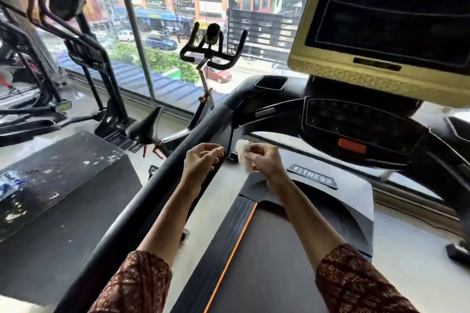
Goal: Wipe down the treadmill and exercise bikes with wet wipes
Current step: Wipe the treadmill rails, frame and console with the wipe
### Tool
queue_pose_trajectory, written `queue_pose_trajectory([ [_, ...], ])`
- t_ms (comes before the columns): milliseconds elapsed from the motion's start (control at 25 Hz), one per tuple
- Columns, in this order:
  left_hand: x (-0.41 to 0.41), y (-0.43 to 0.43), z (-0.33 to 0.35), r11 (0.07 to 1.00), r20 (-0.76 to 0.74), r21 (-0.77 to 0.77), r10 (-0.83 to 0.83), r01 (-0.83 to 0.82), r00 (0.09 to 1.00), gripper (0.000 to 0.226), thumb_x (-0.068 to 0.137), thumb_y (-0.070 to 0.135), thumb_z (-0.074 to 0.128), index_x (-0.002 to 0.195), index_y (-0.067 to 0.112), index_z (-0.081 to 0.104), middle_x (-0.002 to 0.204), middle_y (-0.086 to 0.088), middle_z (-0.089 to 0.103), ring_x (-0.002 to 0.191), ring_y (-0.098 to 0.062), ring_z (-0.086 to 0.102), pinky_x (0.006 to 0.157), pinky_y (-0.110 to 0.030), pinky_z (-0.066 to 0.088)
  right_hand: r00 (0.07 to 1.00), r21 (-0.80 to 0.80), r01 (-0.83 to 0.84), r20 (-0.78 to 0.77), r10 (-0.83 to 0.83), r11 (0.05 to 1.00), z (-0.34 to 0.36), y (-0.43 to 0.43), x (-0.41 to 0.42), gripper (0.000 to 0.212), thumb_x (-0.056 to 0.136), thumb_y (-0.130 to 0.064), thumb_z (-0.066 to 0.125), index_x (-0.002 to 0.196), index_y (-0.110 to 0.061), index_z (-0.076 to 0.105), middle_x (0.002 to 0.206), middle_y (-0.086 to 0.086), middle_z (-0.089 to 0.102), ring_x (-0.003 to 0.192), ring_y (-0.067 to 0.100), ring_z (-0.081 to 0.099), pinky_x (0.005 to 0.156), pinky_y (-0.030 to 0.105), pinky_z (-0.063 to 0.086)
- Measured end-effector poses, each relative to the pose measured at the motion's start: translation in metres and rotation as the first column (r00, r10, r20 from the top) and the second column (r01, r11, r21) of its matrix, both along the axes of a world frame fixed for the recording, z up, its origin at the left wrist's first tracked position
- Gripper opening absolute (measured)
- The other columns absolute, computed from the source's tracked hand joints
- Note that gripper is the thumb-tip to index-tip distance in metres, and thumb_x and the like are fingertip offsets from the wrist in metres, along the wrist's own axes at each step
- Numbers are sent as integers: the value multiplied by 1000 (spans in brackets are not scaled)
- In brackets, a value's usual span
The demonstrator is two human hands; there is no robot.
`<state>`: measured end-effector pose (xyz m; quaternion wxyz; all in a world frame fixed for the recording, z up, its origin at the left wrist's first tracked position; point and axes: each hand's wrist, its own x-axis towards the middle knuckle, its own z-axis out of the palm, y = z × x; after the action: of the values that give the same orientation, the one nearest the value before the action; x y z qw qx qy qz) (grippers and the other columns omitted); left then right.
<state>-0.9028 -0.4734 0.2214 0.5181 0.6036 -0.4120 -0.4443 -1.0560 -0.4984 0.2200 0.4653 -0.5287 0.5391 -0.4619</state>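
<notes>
open air above the treadmill belt [274, 262] – the left handrail [142, 201] walls off the left, the console [361, 129] blocks ahead, the screen [386, 15] hangs overhead.

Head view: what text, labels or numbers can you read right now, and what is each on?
"FITNESS": raised silver badge on the grey treadmill motor cover.
Too dim to read: markings on the black treadmill console panel.
Too blurred to read: shop signs across the street.
No print shows on the white wet wipe in the right hand.
</notes>
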Motion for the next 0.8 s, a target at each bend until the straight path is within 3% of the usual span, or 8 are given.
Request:
queue_pose_trajectory([
  [200,-14,-78,0,1000,13,-31,4,-4,1000,6,89,19,65,84,22,66,88,-4,71,79,-11,60,70,-24,46,999,1,-34,2,34,999,-7,-83,-20,9,88,-2,61,85,-9,66,72,-3,63,65,8,58,64,28,50],
  [360,-18,-146,-5,998,-7,-65,15,-15,1000,6,89,16,66,84,20,66,85,-7,67,72,-10,56,60,-16,43,997,-21,-64,-33,63,998,-13,-154,-27,9,86,0,63,89,-8,67,75,0,64,68,11,58,64,26,48],
  [480,-15,-205,-2,998,12,-57,28,-28,1000,5,86,15,68,84,20,67,83,-4,68,74,-11,56,58,-16,43,992,3,-84,-97,84,996,-7,-220,-26,12,84,-5,67,82,-17,67,76,-4,64,72,12,61,66,26,49],
  [560,-10,-239,4,996,48,-71,52,-48,997,7,86,14,69,83,19,67,79,-1,69,71,-12,57,57,-18,43,973,-71,-57,-227,40,996,0,-261,-22,6,83,-15,71,82,-21,70,78,-5,67,78,14,64,74,29,50],
  [680,1,-284,11,988,130,-126,100,-84,986,19,86,8,67,75,24,65,69,9,67,60,-3,60,50,-11,45,907,-346,-39,-405,-112,937,3,-309,-16,12,89,-16,66,87,-6,72,80,4,71,76,17,65,74,23,46],
  [760,4,-305,2,988,257,-94,142,-122,956,19,85,12,70,75,27,64,71,12,67,70,-6,65,62,-15,50,822,-458,-224,-563,-85,860,-11,-335,-14,14,88,-1,58,91,-3,71,89,11,71,87,26,67,82,24,45],
  [800,4,-312,-7,991,326,-56,135,-124,936,15,84,14,70,79,28,67,76,9,68,79,-11,67,72,-19,51,740,-415,-365,-673,-11,834,-21,-345,-11,24,85,3,52,101,-3,69,100,13,70,100,30,65,91,26,44],
])
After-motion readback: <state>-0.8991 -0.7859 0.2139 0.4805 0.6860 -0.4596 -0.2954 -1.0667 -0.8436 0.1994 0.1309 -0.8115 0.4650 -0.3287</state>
